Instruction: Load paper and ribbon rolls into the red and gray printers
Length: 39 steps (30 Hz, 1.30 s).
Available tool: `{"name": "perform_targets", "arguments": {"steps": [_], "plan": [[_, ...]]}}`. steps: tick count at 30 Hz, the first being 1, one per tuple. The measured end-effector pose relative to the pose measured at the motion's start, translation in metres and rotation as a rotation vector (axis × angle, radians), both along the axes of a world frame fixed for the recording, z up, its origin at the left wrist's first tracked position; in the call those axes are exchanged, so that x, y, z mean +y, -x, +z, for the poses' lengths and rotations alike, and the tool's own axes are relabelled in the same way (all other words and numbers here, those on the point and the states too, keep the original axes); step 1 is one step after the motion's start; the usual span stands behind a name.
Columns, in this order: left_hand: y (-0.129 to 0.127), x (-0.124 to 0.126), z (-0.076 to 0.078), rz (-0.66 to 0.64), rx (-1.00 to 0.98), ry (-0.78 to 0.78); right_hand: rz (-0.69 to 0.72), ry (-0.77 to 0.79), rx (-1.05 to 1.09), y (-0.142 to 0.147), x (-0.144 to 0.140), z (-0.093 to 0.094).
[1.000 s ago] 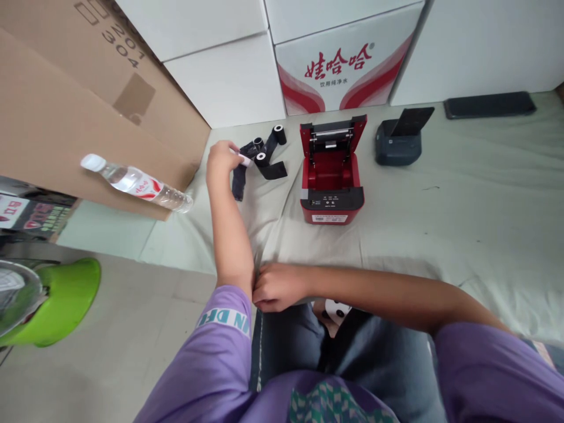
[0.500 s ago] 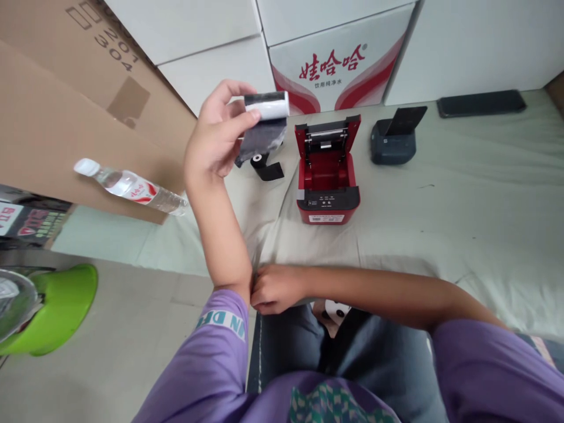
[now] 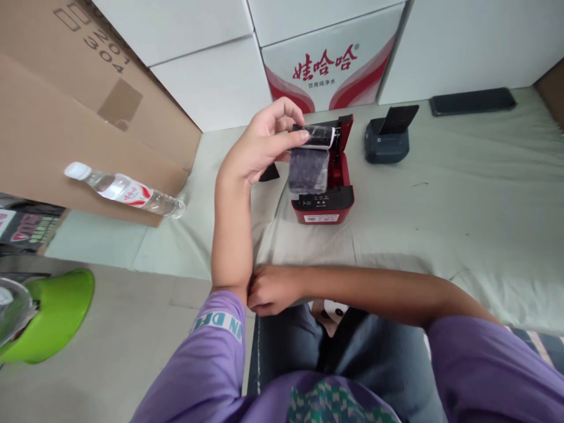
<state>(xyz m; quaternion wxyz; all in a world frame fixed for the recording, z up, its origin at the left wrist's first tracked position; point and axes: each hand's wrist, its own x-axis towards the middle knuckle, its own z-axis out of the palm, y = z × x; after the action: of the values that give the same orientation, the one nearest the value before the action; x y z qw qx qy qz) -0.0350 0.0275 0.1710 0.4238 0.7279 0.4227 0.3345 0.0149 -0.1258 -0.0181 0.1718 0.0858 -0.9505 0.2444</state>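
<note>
My left hand (image 3: 273,138) grips a roll of black ribbon (image 3: 319,136) between thumb and fingers. The roll has a white edge at its end, and a loose dark strip hangs from it. Hand and roll are over the red label printer (image 3: 324,217), whose lid stands up and whose red inside partly shows. The roll and strip hide the printer's left side. I cannot tell whether they touch it. My right hand (image 3: 274,289) is curled closed beside my left elbow, above my lap; anything inside its fingers is hidden. Behind my left wrist, a black strip (image 3: 269,173) lies on the sheet.
Right of the printer stands a small dark device (image 3: 386,141) with a raised flap. Farther right is a flat black object (image 3: 472,101). A water bottle (image 3: 127,189) lies by the cardboard box (image 3: 57,117) at left. White cartons (image 3: 324,70) line the back.
My left hand has moved right and slightly down, carrying the ribbon roll from left of the printer to over it. My right hand stays by the elbow.
</note>
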Motion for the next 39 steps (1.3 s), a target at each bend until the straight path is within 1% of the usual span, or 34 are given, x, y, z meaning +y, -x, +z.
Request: {"name": "perform_targets", "arguments": {"steps": [3, 6, 10, 12, 16, 19, 21, 24, 28, 30, 34, 37, 39], "plan": [[-0.001, 0.002, -0.003, -0.011, 0.077, -0.008, 0.007, -0.005, 0.003, 0.000, 0.000, 0.000], [-0.008, 0.003, -0.007, -0.076, 0.179, -0.047, 0.011, -0.010, -0.015, 0.001, 0.000, 0.000], [-0.025, 0.002, -0.017, -0.165, 0.441, -0.054, 0.012, -0.016, -0.046, 0.001, -0.001, 0.001], [-0.032, 0.002, -0.025, -0.201, 0.534, -0.070, 0.006, -0.014, -0.050, 0.000, -0.001, 0.002], [-0.035, 0.003, -0.035, -0.201, 0.658, -0.143, 0.007, -0.008, -0.043, -0.001, 0.000, 0.003], [-0.035, 0.002, -0.036, -0.196, 0.873, -0.193, 0.010, -0.007, -0.045, -0.001, 0.000, 0.003], [-0.035, 0.000, -0.036, -0.166, 0.986, -0.233, 0.007, -0.006, -0.051, -0.001, 0.000, 0.003], [-0.036, 0.000, -0.035, -0.136, 1.013, -0.289, 0.006, -0.007, -0.060, -0.001, 0.000, 0.004], [-0.032, 0.003, -0.033, -0.214, 0.981, -0.295, 0.014, -0.017, -0.082, -0.002, 0.000, 0.005], [-0.029, 0.005, -0.031, -0.228, 0.978, -0.296, 0.016, -0.026, -0.090, -0.002, 0.001, 0.006], [-0.028, 0.005, -0.031, -0.186, 0.985, -0.302, 0.019, -0.038, -0.084, -0.002, 0.001, 0.008], [-0.036, 0.004, -0.033, -0.143, 1.004, -0.299, 0.009, -0.035, -0.080, -0.003, 0.001, 0.008], [-0.043, 0.003, -0.035, -0.152, 1.039, -0.277, 0.004, -0.029, -0.072, -0.003, 0.000, 0.007]]}}
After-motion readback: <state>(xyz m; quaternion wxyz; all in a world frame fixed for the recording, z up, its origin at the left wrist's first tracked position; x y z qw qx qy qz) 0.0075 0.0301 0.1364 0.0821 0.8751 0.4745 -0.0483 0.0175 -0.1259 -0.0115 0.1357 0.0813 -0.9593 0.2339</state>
